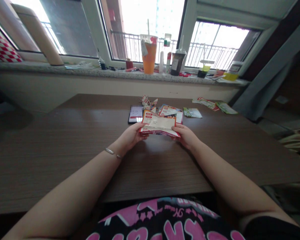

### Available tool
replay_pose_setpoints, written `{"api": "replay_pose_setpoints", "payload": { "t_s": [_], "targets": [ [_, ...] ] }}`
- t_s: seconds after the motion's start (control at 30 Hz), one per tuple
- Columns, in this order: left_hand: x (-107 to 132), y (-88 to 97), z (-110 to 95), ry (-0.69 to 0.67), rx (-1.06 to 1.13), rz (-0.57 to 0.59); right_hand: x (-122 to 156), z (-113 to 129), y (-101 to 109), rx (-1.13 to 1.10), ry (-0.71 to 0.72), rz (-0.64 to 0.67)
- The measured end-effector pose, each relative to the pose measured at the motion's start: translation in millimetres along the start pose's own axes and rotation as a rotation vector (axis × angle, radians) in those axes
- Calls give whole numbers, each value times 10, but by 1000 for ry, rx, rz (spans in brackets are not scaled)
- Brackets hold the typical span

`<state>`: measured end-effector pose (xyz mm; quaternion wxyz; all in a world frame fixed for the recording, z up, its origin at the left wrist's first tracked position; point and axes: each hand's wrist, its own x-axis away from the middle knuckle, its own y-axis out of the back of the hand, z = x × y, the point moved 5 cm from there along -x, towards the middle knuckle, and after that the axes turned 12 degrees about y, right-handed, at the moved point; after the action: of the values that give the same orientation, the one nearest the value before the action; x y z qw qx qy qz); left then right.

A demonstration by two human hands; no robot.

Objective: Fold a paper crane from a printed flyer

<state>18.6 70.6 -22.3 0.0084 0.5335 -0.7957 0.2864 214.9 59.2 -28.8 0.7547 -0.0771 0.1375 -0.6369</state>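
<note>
Above the table, a printed paper packet (pixel 160 122) with a red-orange border is held between both hands. My left hand (pixel 135 134) grips its left edge, thumb on top and fingers curled beneath. At the right edge my right hand (pixel 186 135) pinches it the same way. A phone (pixel 135 114) with a lit screen lies just beyond my left hand. Behind the held packet rests another printed packet (pixel 171 110), partly covered by it. Crumpled, patterned paper pieces (pixel 148 102) stand beside the phone.
Green-and-white packets (pixel 192 112) and more red and green ones (pixel 210 104) lie at the table's (pixel 65 143) far right. Along the windowsill (pixel 130 76) stand a tall orange drink cup (pixel 149 55), a dark drink cup (pixel 177 62), bottles and a beige cylinder (pixel 38 35).
</note>
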Motion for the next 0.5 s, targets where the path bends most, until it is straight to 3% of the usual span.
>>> {"api": "replay_pose_setpoints", "payload": {
  "t_s": [0.2,0.33,0.5],
  "targets": [
    [-10,65,-91,-267,-162,-121,-17,32,-41,-26,31,-20],
    [66,23,-186,-523,-512,-125,-34,53,-88,-86,60,14],
    [126,-52,-179,-514,-747,-128,-24,12,-57,-67,-8,-9]
  ]
}}
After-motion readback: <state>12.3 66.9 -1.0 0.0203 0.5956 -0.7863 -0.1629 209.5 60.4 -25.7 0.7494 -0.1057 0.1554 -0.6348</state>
